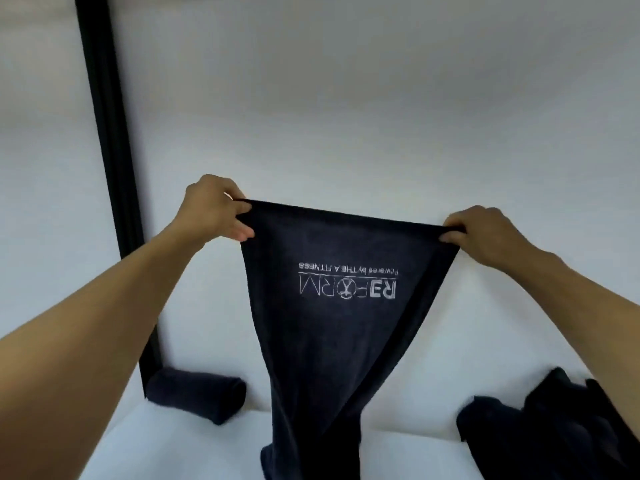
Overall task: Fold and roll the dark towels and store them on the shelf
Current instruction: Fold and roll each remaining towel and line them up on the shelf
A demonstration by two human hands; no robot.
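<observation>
A dark navy towel (332, 341) with an upside-down white logo hangs in the air in front of me, its top edge stretched taut. My left hand (216, 211) pinches the top left corner and my right hand (481, 233) pinches the top right corner. The towel narrows downward and its lower end rests on the white surface (180, 445). A rolled dark towel (197, 396) lies at the lower left on that surface. A heap of unfolded dark towels (540, 434) lies at the lower right.
A black vertical post (107, 140) runs down the left side to the rolled towel. A plain white wall (346, 98) fills the background behind the held towel.
</observation>
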